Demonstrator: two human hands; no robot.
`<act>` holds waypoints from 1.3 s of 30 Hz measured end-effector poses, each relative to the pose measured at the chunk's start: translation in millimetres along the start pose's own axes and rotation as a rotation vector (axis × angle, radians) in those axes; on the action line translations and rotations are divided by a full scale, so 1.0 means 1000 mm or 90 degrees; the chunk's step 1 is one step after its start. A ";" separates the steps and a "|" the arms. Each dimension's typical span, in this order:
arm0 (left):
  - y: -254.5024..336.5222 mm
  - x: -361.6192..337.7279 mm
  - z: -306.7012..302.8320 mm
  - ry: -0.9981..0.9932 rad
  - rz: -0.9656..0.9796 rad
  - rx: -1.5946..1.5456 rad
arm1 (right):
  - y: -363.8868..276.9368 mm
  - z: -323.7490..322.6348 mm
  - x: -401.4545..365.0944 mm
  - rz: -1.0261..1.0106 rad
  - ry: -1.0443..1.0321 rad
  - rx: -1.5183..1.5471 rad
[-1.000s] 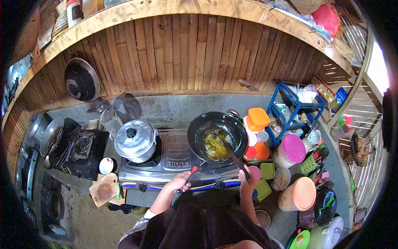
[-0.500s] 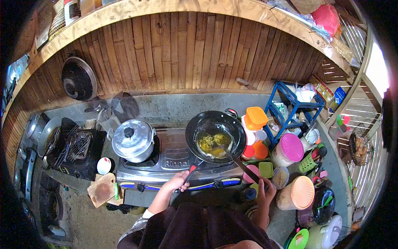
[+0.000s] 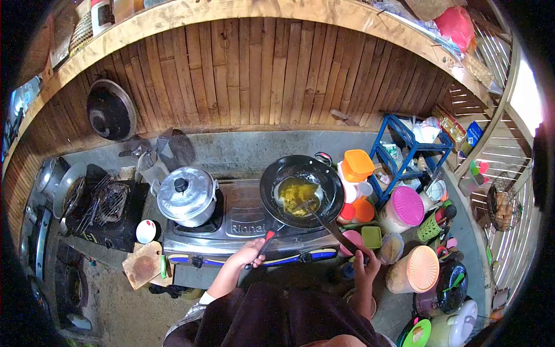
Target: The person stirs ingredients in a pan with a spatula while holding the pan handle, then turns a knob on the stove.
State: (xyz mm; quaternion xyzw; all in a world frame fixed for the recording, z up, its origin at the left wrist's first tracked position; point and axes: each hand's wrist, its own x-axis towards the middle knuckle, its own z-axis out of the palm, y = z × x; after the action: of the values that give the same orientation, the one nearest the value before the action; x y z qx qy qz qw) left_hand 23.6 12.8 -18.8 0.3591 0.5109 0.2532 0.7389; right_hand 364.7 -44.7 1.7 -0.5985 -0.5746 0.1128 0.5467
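A black wok [image 3: 272, 191] sits on the right side of the stove [image 3: 245, 208]. Its red-and-black handle is in the closed grip of my left hand [image 3: 248, 254]. Yellowish food in oil [image 3: 298, 195] lies in the bottom of the wok. My right hand [image 3: 365, 269] is closed around the dark handle of a spatula [image 3: 328, 224], whose blade dips into the food near the wok's front right side. A lidded silver pot [image 3: 186, 196] stands on the left burner.
Left of the stove are a cutting board [image 3: 141, 267] with a green-handled knife [image 3: 163, 267], a small bowl [image 3: 145, 231] and a black grill stove [image 3: 107, 202]. Close on the right stand an orange container [image 3: 356, 164], a pink-lidded jar [image 3: 404, 207], a peach-lidded jar [image 3: 421, 269] and a blue rack [image 3: 411, 153].
The spatula blade has shifted slightly left in the wok, and the yellow food has been spread and stirred. My right hand has moved a little; my left still holds the handle.
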 end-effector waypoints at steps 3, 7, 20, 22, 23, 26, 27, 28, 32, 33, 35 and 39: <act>-0.002 0.002 -0.001 -0.009 0.010 0.003 | -0.020 0.031 0.005 0.097 0.015 0.185; 0.000 0.000 0.001 0.004 0.008 0.005 | -0.031 0.048 0.013 0.157 -0.051 0.286; 0.000 0.000 0.000 -0.010 0.017 0.012 | -0.007 0.057 0.037 0.230 -0.361 -0.010; -0.001 0.001 -0.003 -0.037 0.013 -0.015 | -0.010 0.056 0.040 0.249 -0.366 -0.026; -0.002 0.002 -0.005 -0.063 0.007 -0.042 | -0.010 0.056 0.042 0.205 -0.384 -0.098; -0.006 0.003 -0.014 -0.152 -0.002 -0.174 | 0.003 0.057 0.040 0.121 -0.381 -0.140; -0.012 0.007 -0.020 -0.231 0.001 -0.208 | 0.008 0.058 0.039 0.082 -0.366 -0.108; -0.015 0.010 -0.023 -0.232 0.001 -0.207 | 0.009 0.060 0.040 0.082 -0.364 -0.108; -0.024 0.021 -0.032 -0.322 -0.021 -0.281 | 0.002 0.057 0.043 0.046 -0.351 -0.153; -0.026 0.024 -0.033 -0.335 -0.033 -0.302 | -0.004 0.053 0.046 -0.017 -0.352 -0.187; -0.023 0.024 -0.034 -0.347 -0.044 -0.322 | -0.017 0.045 0.053 -0.029 -0.385 -0.229; -0.015 0.026 -0.033 -0.364 -0.062 -0.285 | -0.045 0.022 0.060 -0.116 -0.433 -0.306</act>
State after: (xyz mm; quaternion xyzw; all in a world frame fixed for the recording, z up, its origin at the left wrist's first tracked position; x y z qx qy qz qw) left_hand 1.5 31.8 -53.2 0.2199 0.2326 0.2125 0.9232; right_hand 341.3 3.8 58.5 -0.5844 -0.7826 0.1181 0.1788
